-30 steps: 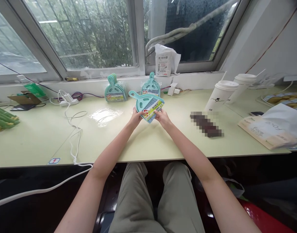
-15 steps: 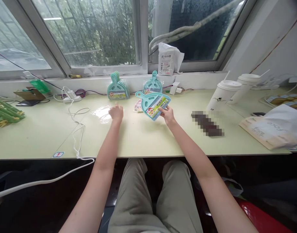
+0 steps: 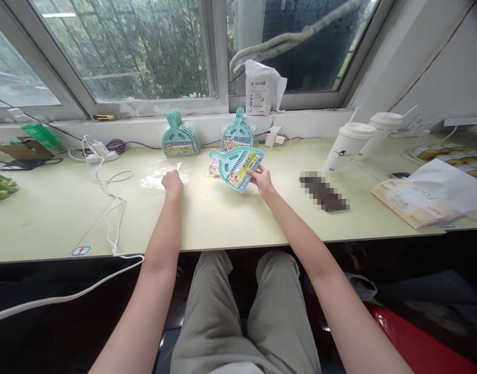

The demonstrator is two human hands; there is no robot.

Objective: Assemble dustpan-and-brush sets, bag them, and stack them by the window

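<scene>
My right hand (image 3: 261, 181) grips the lower edge of a teal mini dustpan and brush set (image 3: 235, 167) with a colourful label, held tilted just above the pale green table (image 3: 230, 218). My left hand (image 3: 172, 183) rests on the edge of a clear plastic bag (image 3: 160, 174) lying flat on the table, fingers curled down onto it; whether it grips the bag is unclear. A stack of several bare teal dustpans (image 3: 178, 136) leans against the sill behind the bag. A bagged dustpan set (image 3: 237, 134) leans behind the held one.
Two lidded paper cups (image 3: 349, 146) stand at the right, beside a blurred dark object (image 3: 324, 192) and a paper bag (image 3: 425, 195). A white cable (image 3: 109, 208) and power strip (image 3: 100, 154) lie left. A small pink item (image 3: 214, 167) lies behind the held set.
My left hand let go of the dustpan set and moved left onto the clear plastic bag. My right hand keeps hold of the set, which has shifted slightly right.
</scene>
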